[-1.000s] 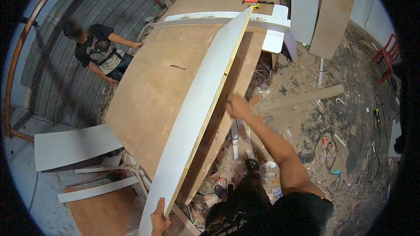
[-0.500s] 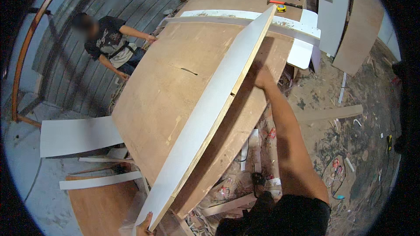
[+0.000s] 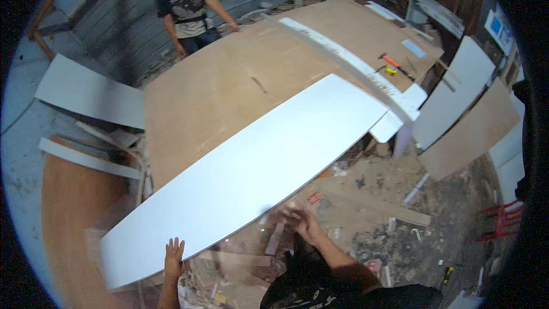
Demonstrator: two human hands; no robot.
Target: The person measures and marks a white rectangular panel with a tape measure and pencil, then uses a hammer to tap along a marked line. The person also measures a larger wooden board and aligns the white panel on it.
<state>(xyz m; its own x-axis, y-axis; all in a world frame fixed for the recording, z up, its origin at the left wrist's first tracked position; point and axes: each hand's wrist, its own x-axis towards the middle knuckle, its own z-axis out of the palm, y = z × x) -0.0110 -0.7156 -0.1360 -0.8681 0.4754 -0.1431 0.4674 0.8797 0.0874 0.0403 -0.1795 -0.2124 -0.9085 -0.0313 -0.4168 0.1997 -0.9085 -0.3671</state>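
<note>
A long white panel (image 3: pixel 246 177) lies flat along the near side of a large brown board table (image 3: pixel 200 126). My left hand (image 3: pixel 174 257) rests on the panel's near edge toward its left end, fingers spread and pointing away from me. Just off the same edge, farther right, is my right hand (image 3: pixel 302 222), smeared by motion; its fingers look loosely apart and I see nothing in them. Beyond the panel, a white-faced strip (image 3: pixel 343 54) crosses the table. Past it lie an orange-handled hammer (image 3: pixel 394 63) and a yellow tape measure (image 3: pixel 391 70).
A co-worker (image 3: pixel 191 8) stands at the table's far left side, hands near its edge. White and brown sheets (image 3: pixel 469 131) lean at the right. Offcuts and scraps litter the floor (image 3: pixel 366 223). A white sheet (image 3: pixel 91 91) and a brown board (image 3: pixel 74 194) are at the left.
The white panel has gone from standing tilted on edge to lying flat. My right hand has come off it, back toward me. The view has shifted, too.
</note>
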